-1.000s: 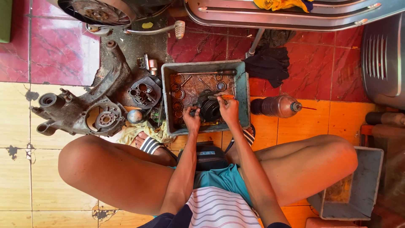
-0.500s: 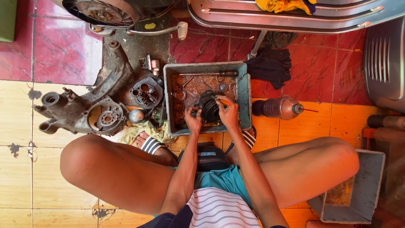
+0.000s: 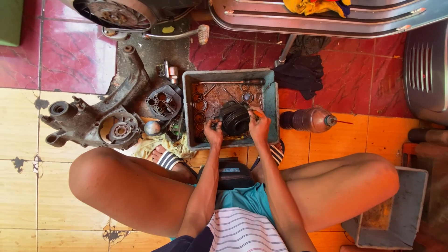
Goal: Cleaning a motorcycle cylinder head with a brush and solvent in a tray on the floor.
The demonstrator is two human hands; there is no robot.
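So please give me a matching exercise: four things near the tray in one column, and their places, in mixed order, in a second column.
Things:
1. dark finned part
2. plastic bottle
3. engine casing
4. black cloth

Places:
A. on the red tiles, beyond the tray's far right corner
B. in the grey tray, between the left hand and right hand
C. lying on the floor, just right of the tray
D. on the floor, left of the tray

Pairs: 1-B, 2-C, 3-D, 4-A

An engine part [image 3: 234,118] sits in a tray [image 3: 270,107], casing [image 3: 93,123] left, bottle [image 3: 308,120] right.
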